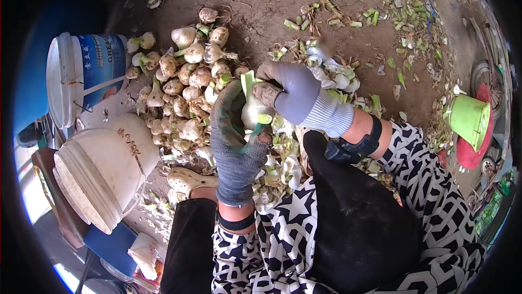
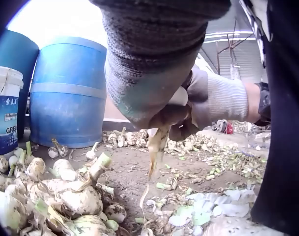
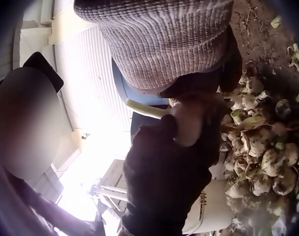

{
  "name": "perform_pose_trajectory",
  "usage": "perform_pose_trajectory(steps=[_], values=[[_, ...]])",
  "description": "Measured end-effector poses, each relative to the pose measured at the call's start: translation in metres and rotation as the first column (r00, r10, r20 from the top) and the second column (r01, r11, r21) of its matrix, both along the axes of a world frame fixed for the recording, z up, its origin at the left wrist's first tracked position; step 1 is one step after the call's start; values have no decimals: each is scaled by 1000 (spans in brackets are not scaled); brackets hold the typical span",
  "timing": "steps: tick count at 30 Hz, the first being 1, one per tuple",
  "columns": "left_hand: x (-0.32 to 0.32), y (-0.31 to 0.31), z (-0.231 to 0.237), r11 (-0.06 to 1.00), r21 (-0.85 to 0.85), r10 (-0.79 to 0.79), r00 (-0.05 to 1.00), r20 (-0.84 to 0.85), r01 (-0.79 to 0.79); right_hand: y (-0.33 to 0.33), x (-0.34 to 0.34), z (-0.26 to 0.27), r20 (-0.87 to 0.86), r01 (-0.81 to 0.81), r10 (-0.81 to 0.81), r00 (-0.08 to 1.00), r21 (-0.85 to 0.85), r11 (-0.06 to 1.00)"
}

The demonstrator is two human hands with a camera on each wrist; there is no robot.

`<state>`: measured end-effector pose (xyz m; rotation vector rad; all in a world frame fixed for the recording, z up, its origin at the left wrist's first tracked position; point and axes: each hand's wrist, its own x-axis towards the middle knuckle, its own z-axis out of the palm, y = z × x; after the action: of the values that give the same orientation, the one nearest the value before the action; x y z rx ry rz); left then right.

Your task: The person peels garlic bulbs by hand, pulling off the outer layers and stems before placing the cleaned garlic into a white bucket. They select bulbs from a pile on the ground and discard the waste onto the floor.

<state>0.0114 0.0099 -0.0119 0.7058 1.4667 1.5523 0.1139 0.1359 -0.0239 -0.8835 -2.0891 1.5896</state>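
A pale garlic bulb (image 1: 252, 112) with a short green stem is held between both gloved hands in the head view. My left hand (image 1: 232, 131), in a soiled dark grey glove, curls round the bulb from the left and below. From the right, my right hand (image 1: 296, 90), in a grey glove with a pale ribbed cuff, pinches at its upper side. A brownish strip of peel (image 2: 156, 150) dangles under the hands in the left wrist view. In the right wrist view, the stem (image 3: 145, 109) sticks out beside dark glove fingers, and much of the bulb is hidden.
A heap of unpeeled garlic bulbs (image 1: 187, 79) lies left of the hands. Loose peelings (image 1: 283, 177) cover the ground below. Two buckets, a blue grease bucket (image 1: 100, 60) and a cream one (image 1: 114, 163), lie along the left. A green bucket (image 1: 469, 122) sits far right.
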Motion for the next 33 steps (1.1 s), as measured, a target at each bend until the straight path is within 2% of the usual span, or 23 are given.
perform_pose_trajectory(steps=[3,5,6,7,9,10,11,13,14,15,17,19,20,21,22,23,25,27,28,29,31,32,33], values=[[2,-2,0,1000,14,0,1000,-26,0,3,-1,-15,25,73,-73,997,5,997],[2,-7,-1,997,36,-65,994,85,62,7,-3,-30,14,205,-212,977,-323,924],[2,-8,-2,997,37,-65,994,85,63,9,-5,-33,43,203,-199,979,-284,937],[1,-7,-3,998,34,-54,981,186,49,12,-5,-36,42,204,-200,979,-283,937],[2,-9,-7,1000,21,-29,922,387,22,14,-5,-32,-78,218,-296,952,-507,834],[4,-3,-13,985,168,-66,857,512,-25,13,-8,-26,-88,280,-382,920,-535,797],[1,0,-15,986,167,-64,858,510,-26,14,-12,-21,-89,278,-381,921,-537,797],[-3,5,-17,990,32,71,683,727,-137,13,-12,-17,-242,188,-505,828,-730,657],[-3,2,-24,970,30,107,537,837,-240,23,-4,-28,-335,76,-385,860,-662,745],[-6,3,-25,954,-36,159,403,901,-297,36,0,-34,-346,104,-395,851,-625,773],[-4,2,-18,924,-36,185,363,913,-381,63,5,-55,-321,284,-485,814,-508,813],[-9,-6,-17,924,15,127,345,930,-382,75,20,-28,-76,468,-564,822,-474,746],[-11,-9,-16,926,101,44,372,927,-363,83,29,-44,-135,367,-393,909,-186,912],[-14,-11,-15,922,188,-42,393,919,-339,94,35,-47,127,132,-125,984,-45,990],[-18,-15,-21,902,299,-145,433,890,-311,91,42,-53,392,29,-168,905,337,941],[-22,-15,-21,900,302,-143,440,887,-316,82,44,-45,586,-177,-308,749,626,760],[-26,-14,-22,875,428,-243,562,791,-224,74,48,-52,514,-181,-253,820,651,737],[-32,-13,-23,863,463,-275,580,767,-203,66,42,-41,431,-175,-196,881,681,711],[-35,-13,-22,874,468,-294,625,723,-131,57,31,-19,425,-138,-68,903,436,889],[-38,-13,-23,882,467,-314,665,677,-59,47,22,-5,379,-116,53,924,145,983],[-42,-13,-19,882,464,-297,671,679,-80,33,13,-2,112,-238,213,970,299,924],[-44,-14,-13,926,342,-181,601,779,-163,25,7,-4,95,-242,223,970,310,919],[-47,-13,-8,949,212,-63,514,855,-235,21,3,5,191,-320,276,942,259,911]])
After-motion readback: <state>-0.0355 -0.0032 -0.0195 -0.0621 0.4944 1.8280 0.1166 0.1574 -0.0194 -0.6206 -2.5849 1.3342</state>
